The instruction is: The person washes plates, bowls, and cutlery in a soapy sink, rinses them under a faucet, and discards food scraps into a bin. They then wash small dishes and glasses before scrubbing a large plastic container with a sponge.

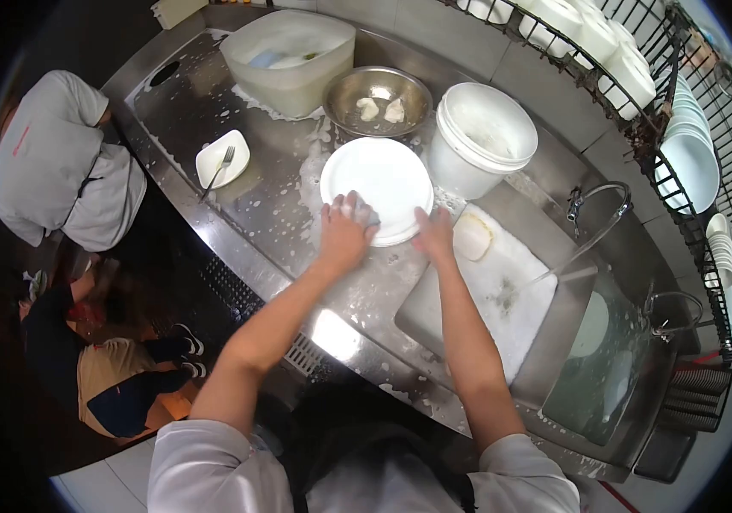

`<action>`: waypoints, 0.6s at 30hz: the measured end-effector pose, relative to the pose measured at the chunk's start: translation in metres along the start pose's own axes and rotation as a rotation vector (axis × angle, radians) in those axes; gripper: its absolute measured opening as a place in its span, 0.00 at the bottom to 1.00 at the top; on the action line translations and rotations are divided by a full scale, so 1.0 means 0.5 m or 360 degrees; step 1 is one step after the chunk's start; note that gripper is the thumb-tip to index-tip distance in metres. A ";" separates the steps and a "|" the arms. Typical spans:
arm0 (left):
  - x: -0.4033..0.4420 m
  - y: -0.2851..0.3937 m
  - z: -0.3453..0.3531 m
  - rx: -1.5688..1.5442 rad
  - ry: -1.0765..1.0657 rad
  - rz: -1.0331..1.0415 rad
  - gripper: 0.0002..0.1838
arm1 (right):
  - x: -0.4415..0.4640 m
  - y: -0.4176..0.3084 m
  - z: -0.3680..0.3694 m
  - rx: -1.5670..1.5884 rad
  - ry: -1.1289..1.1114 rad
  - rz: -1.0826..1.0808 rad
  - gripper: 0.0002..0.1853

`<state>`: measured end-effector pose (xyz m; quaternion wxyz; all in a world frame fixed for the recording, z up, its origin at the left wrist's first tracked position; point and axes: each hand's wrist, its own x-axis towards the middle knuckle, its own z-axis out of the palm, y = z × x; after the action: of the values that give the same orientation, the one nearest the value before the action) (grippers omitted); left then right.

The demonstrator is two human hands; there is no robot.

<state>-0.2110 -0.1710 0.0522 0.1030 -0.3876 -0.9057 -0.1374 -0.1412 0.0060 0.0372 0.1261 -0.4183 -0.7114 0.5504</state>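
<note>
A round white plate (376,184), with the rim of at least one more showing beneath it, lies on the steel counter (255,224). My left hand (347,229) rests on the plate's lower left part, fingers bent and a little apart, with something pale, perhaps a sponge or foam, under them. At the plate's right edge is my right hand (432,232), its fingertips against the rim and partly blurred. Behind the plate sits a metal bowl (378,101) with two whitish pieces in it. A white bucket (481,141) stands to the right.
Foamy sink (515,299) and water-filled sink (596,376) lie right, beside faucets (601,201). A plastic tub (289,64) and square dish (223,160) with a fork stand left. A wire rack (673,128) holds dishes. Two people (58,158) (126,376) are at left.
</note>
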 end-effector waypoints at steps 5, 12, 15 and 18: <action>0.131 -0.105 0.033 0.0317 -0.0027 -0.0205 0.26 | 0.004 0.020 0.027 0.0225 -0.0265 0.0112 0.28; 0.119 0.059 0.096 -0.0326 -0.0084 0.0220 0.28 | -0.177 0.068 0.034 0.0611 -0.0814 0.0284 0.18; 0.009 -0.016 0.025 -0.0427 -0.0322 0.0319 0.25 | -0.137 0.186 -0.131 0.0893 -0.0432 0.0203 0.14; 0.037 -0.147 0.002 0.0233 -0.0169 -0.0140 0.26 | -0.076 0.384 -0.290 0.0809 0.0344 0.0635 0.12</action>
<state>-0.2773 -0.2066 0.0445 0.0767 -0.3457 -0.9336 -0.0544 0.0630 0.0847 -0.0702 0.1907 -0.5604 -0.4380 0.6765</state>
